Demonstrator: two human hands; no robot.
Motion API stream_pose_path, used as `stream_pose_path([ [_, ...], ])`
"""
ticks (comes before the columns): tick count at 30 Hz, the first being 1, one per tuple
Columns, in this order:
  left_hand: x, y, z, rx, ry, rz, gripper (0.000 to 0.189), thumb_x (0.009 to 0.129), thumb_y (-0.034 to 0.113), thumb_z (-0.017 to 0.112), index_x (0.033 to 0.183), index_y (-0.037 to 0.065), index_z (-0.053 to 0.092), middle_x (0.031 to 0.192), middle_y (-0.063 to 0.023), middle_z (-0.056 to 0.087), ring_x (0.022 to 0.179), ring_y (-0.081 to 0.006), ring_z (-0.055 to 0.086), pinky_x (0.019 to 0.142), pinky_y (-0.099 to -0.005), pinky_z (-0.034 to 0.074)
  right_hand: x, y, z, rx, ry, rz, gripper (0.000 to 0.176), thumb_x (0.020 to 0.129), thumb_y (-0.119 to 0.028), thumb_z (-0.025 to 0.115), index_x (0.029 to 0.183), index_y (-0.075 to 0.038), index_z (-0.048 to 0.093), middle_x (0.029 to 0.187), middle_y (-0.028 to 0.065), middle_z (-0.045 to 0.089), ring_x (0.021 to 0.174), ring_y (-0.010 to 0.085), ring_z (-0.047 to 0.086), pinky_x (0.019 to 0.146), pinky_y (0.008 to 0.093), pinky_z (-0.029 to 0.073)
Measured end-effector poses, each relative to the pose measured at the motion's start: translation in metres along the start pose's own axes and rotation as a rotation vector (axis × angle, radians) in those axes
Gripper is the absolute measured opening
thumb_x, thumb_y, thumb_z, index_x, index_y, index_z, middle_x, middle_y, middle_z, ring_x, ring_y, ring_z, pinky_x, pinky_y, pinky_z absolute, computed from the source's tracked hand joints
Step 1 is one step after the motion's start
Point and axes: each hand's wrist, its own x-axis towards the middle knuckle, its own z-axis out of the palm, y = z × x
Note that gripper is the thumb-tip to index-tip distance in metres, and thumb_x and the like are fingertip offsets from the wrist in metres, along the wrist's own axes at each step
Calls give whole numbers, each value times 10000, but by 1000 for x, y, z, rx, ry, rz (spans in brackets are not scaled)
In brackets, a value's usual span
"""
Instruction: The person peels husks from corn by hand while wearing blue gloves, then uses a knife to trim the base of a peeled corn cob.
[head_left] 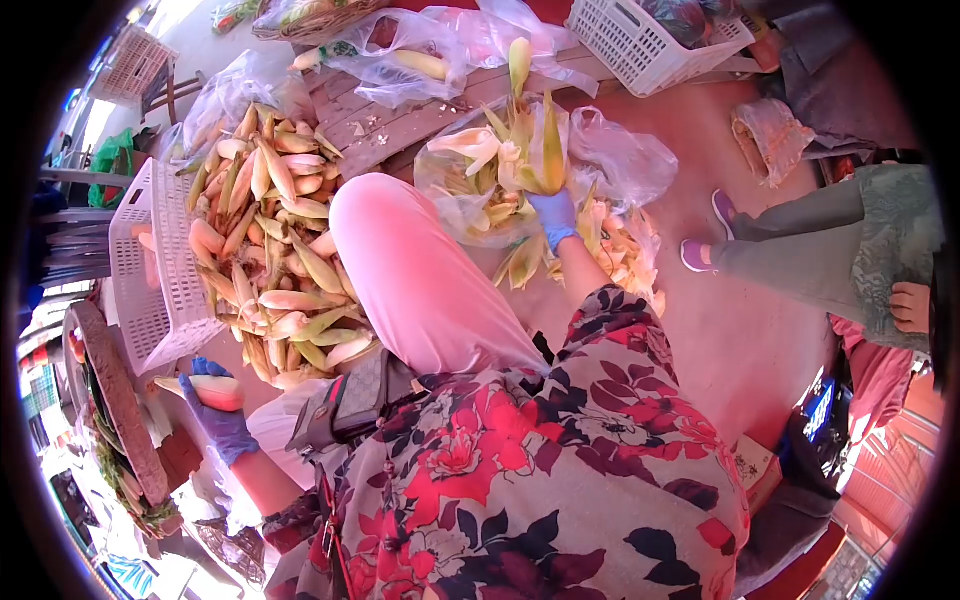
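My left hand (pixel 222 412), in a blue glove, is closed on a corn cob (pixel 215 392) beside the white crate, low at the left. My right hand (pixel 555 215), also gloved in blue, reaches to the husks (pixel 545 165) at the mouth of a clear plastic bag (pixel 435 180); its fingers are partly hidden and what it holds cannot be made out. Between the crate and my knee lies a large pile of corn ears (pixel 275 240), many partly husked. Loose husks (pixel 625 250) lie on the floor right of my right hand.
A white crate (pixel 150 270) stands left of the pile. Wooden boards (pixel 370 125) with plastic bags (pixel 420 60) are ahead. Another crate (pixel 640 45) is at the top right. A person (pixel 800 245) stands at the right, a hand (pixel 910 307) showing.
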Motion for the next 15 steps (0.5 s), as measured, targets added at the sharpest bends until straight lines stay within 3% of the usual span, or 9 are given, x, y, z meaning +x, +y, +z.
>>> stream_pose_path([
  [1,-3,-1,6,-32,41,15,428,891,348,529,1128,-7,491,1011,-93,571,912,-216,556,850,-323,451,5,4,17,74,-101,-29,685,620,-371,780,1085,78,556,964,200,643,905,275,633,767,336,491],
  [4,-23,-2,45,-72,-8,21,482,903,294,505,1252,-25,410,1198,-133,507,1065,-262,518,953,-367,400,8,0,59,-378,2,-201,839,578,-442,768,1148,94,464,992,288,594,960,363,595,832,390,472],
  [7,-23,-1,45,-33,-12,31,505,915,244,474,1318,-28,340,1300,-146,432,1173,-288,454,1013,-398,349,30,-38,80,-306,72,-207,738,644,-420,715,1145,75,496,985,254,610,979,361,587,868,392,456],
  [10,-17,-7,45,78,15,51,524,923,211,483,1356,-13,288,1334,-145,404,1251,-312,387,1044,-430,315,35,-104,78,-77,-147,-334,603,712,-356,656,1150,40,535,1003,221,621,965,367,590,861,393,461],
  [11,-16,-7,63,94,-46,48,529,917,204,501,1353,-12,291,1325,-149,410,1234,-314,404,1041,-438,320,21,-134,86,87,-121,-389,414,772,-258,640,1091,1,590,966,167,641,893,308,617,808,366,481],
  [13,-5,-16,100,97,-128,46,521,902,196,540,1325,-13,319,1299,-158,427,1188,-314,447,1018,-448,352,-30,-211,82,502,-413,-522,348,810,-185,631,1104,-5,586,908,132,643,813,234,623,750,322,491],
  [15,13,-23,122,91,-157,29,483,884,197,574,1266,-15,369,1260,-160,456,1130,-300,495,977,-442,402,-98,-289,55,419,-709,-673,353,833,-96,626,1164,-5,543,1110,111,593,892,139,583,773,242,478],
])
